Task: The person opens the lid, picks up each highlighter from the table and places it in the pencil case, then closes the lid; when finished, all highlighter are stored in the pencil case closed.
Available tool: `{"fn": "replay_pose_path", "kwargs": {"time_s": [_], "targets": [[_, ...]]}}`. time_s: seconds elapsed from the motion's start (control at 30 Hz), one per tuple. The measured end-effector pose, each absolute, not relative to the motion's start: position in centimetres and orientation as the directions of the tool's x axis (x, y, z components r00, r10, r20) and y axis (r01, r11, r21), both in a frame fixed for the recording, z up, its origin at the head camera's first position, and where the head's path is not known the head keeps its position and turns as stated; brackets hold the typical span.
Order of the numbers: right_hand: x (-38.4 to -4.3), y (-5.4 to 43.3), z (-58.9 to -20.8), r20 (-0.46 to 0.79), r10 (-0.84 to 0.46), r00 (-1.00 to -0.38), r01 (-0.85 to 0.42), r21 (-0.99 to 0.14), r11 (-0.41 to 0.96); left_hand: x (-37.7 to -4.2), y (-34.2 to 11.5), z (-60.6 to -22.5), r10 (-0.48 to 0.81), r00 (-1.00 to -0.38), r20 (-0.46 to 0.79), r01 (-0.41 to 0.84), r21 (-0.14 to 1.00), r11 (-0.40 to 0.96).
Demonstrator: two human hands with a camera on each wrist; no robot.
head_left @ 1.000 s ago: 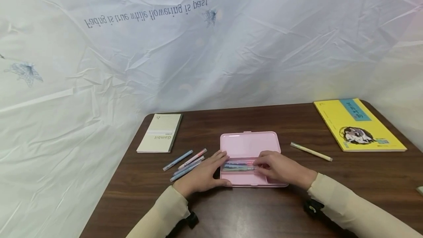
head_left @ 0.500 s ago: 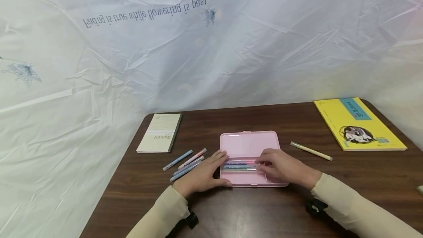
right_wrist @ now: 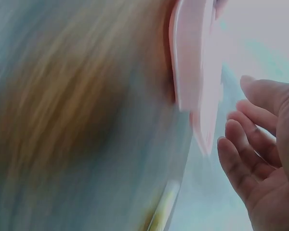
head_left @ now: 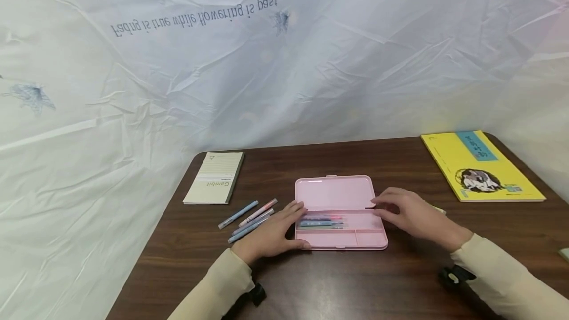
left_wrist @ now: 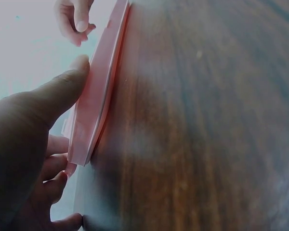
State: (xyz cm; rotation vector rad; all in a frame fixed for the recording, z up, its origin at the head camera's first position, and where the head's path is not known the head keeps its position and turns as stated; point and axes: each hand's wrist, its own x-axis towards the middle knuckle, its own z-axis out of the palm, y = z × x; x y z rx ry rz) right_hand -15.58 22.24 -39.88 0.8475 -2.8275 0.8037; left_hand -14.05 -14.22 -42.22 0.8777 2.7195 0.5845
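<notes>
Left hand (head_left: 272, 231) touching pink case (head_left: 335, 194), right hand (head_left: 415, 215) beside it, both with fingers apart

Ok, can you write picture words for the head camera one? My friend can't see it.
An open pink case with pens inside sits on a brown table; a person's left hand touches its left side, an empty right hand is by its right side. More pens and a notepad lie to the left, a yellow book to the right.
</notes>
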Motion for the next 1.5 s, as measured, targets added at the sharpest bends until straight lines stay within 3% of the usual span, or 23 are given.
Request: {"fn": "replay_pose_path", "kwargs": {"time_s": [0.27,0.67,1.5], "targets": [[-15.6,25.8,-40.1,0.277,-0.396,-0.876,-0.480,-0.406,0.778,-14.2,-14.3,-42.5,0.603,-0.793,-0.087,0.516,0.429,0.741],[-15.3,30.6,-40.1,0.220,-0.309,-0.925,-0.375,-0.410,0.831,-14.1,-14.2,-42.0,0.592,-0.801,-0.089,0.503,0.437,0.746],[-15.8,33.6,-42.0,0.130,-0.304,-0.944,-0.330,-0.352,0.876,-14.1,-14.2,-42.3,0.595,-0.798,-0.095,0.505,0.432,0.747]]}}
